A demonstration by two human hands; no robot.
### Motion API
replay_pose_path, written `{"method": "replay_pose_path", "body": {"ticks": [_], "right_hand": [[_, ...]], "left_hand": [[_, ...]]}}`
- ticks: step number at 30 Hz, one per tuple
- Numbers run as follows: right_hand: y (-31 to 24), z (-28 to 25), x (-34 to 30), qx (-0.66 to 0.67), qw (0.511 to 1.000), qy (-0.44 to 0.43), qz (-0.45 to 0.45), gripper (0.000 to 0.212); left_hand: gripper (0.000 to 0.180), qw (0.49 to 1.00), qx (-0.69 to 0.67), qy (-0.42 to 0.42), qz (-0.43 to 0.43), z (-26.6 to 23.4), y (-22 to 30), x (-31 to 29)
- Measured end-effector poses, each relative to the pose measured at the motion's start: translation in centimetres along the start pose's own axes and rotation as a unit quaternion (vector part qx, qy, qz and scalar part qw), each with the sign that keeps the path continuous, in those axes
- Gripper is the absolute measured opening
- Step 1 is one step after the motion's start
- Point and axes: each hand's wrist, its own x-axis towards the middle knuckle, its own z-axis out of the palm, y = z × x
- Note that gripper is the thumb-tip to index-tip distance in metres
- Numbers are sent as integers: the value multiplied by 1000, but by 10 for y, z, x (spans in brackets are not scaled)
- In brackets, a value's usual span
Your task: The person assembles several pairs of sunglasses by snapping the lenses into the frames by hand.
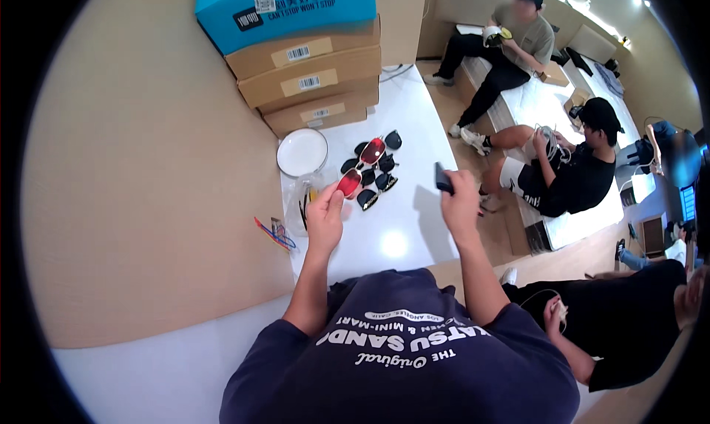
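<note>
My left hand [324, 215] pinches a pair of red-lensed sunglasses [372, 151] by one lens, raised above the white table [370, 243]. The sunglasses' other lens points away from me. Beneath and around them, several dark sunglasses [367, 198] lie close together on the table. Off to the right, my right hand [463, 198] is closed round a small flat black object [442, 178], whose kind I cannot make out. Its upper end sticks out past the fingers, apart from the sunglasses.
A white plate [302, 152] and a clear plastic bag [297, 202] lie left of the sunglasses. Cardboard boxes [310, 84] with a blue box [288, 6] on top stand behind. Coloured cords [274, 233] rest at the left edge. Other people sit and stand at the right.
</note>
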Motion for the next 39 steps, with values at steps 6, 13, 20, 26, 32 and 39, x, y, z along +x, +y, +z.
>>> {"method": "replay_pose_path", "body": {"ticks": [6, 13, 20, 26, 32, 39], "right_hand": [[46, 68, -104, -3, 965, -260, 24, 46], [67, 65, -112, -34, 978, -206, 11, 30], [42, 60, -75, 27, 978, -128, 165, 12], [29, 83, -80, 64, 962, -251, 90, 33], [37, 83, -110, -133, 961, -232, -63, 54], [42, 85, -104, -187, 947, -237, -111, 44]], "left_hand": [[29, 999, 0, -31, -24, 6, 18, 0], [34, 999, -42, -23, -26, 10, 11, -10], [33, 999, -45, -20, -22, 9, 13, -9], [32, 999, -32, -16, -13, 8, 8, -12], [31, 996, -64, -23, -49, 4, 5, -14], [34, 993, -83, -38, -74, 8, 8, -14]]}}
